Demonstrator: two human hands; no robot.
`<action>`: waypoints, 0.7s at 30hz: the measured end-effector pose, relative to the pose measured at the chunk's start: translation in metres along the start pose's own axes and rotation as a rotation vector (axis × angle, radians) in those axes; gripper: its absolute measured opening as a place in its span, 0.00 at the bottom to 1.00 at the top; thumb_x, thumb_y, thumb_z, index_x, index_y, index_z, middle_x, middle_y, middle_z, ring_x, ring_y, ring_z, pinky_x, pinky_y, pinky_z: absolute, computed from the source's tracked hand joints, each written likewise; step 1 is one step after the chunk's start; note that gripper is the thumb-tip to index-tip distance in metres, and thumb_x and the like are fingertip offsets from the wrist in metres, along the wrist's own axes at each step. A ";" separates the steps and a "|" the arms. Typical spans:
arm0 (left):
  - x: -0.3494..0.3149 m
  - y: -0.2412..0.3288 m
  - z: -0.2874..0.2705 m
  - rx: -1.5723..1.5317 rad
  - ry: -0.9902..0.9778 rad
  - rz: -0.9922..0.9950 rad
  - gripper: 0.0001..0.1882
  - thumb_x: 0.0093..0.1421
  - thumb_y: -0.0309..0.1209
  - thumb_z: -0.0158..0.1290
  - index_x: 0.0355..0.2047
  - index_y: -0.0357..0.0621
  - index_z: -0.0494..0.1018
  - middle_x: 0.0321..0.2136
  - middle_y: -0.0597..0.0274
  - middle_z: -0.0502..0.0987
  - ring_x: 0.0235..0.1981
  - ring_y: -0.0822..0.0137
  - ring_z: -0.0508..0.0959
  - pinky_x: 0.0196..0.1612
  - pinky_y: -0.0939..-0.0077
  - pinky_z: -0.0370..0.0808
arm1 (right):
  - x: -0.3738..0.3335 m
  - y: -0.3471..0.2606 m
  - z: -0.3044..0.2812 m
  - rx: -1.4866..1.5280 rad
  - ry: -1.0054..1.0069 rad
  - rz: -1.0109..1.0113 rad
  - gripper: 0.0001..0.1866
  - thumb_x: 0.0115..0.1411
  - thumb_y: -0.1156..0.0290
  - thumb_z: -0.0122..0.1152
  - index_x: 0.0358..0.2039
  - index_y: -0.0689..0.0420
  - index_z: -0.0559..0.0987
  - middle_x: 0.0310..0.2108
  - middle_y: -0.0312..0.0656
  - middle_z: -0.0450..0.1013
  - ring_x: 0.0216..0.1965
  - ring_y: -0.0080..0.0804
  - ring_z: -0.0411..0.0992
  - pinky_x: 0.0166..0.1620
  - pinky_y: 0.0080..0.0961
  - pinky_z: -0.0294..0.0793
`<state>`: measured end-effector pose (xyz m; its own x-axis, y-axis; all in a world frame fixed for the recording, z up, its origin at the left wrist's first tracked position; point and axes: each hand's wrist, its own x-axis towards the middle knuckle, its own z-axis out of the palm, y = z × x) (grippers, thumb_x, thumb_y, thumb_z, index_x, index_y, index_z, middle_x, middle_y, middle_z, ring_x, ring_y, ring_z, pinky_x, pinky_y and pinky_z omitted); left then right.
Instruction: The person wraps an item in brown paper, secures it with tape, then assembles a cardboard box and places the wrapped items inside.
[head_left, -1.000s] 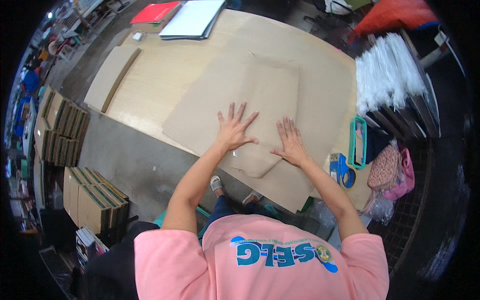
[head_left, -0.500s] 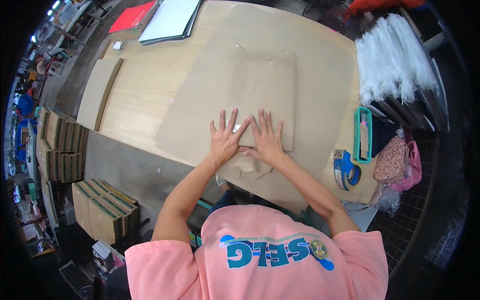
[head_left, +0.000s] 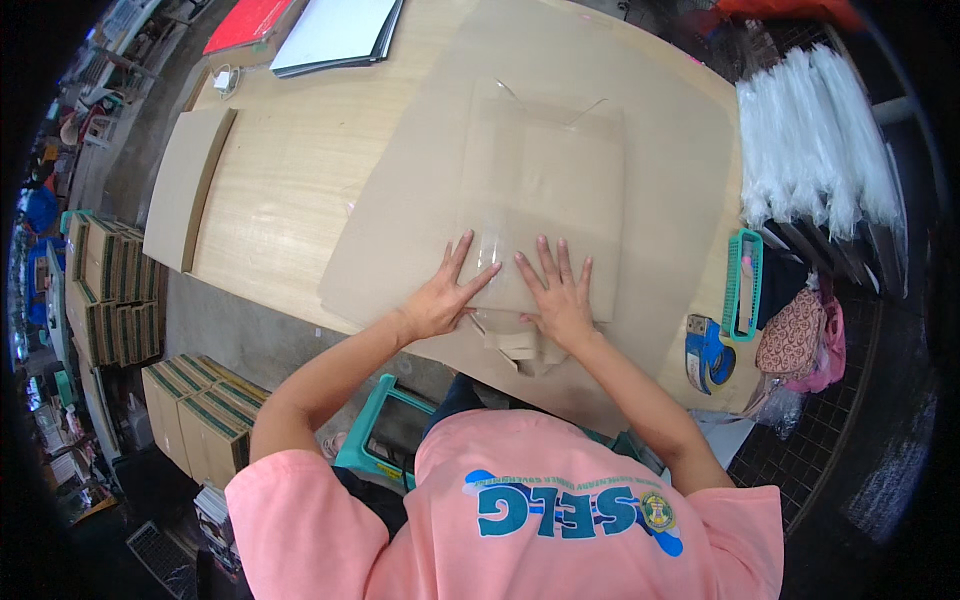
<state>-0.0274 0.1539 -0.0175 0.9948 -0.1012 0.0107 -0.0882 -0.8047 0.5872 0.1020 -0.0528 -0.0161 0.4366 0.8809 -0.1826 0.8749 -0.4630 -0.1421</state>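
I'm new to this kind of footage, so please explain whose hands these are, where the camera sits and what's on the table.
No machine here: you see a person working bare-handed. The camera is worn on their head, looking down; its wide lens bends straight edges. The left hand and right hand lie spread on a flat brown paper bundle, gripping nothing. Beneath it, a larger brown sheet covers part of the table. Toward the table's right edge sit a blue tape dispenser and a green basket.

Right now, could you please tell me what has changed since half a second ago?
The left hand and right hand have spread apart, the left moving leftward; both rest open on the brown paper package. The blue tape dispenser and green basket stayed put on the table.
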 end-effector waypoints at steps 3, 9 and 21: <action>-0.002 0.012 0.000 0.126 0.049 -0.066 0.45 0.47 0.28 0.60 0.65 0.57 0.53 0.64 0.31 0.39 0.64 0.32 0.46 0.64 0.49 0.54 | 0.001 0.000 -0.002 0.026 -0.017 0.016 0.59 0.39 0.47 0.70 0.68 0.35 0.45 0.70 0.42 0.32 0.70 0.50 0.31 0.61 0.71 0.38; -0.042 0.026 0.032 0.097 -0.069 0.203 0.38 0.54 0.36 0.55 0.65 0.52 0.54 0.62 0.48 0.57 0.63 0.49 0.58 0.64 0.55 0.56 | 0.001 0.002 -0.003 0.011 0.045 -0.024 0.59 0.39 0.49 0.71 0.68 0.35 0.46 0.70 0.43 0.32 0.70 0.51 0.33 0.61 0.70 0.41; -0.041 0.049 0.062 0.220 0.134 -0.027 0.26 0.55 0.42 0.51 0.55 0.50 0.66 0.53 0.56 0.70 0.53 0.58 0.70 0.53 0.62 0.67 | -0.113 0.023 0.029 0.227 0.200 -0.085 0.49 0.46 0.48 0.67 0.60 0.65 0.57 0.57 0.52 0.56 0.57 0.49 0.58 0.59 0.47 0.56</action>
<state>-0.0759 0.0825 -0.0392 0.9935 -0.0114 0.1135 -0.0561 -0.9155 0.3984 0.0667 -0.1662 -0.0265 0.4165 0.9086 0.0314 0.8506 -0.3772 -0.3662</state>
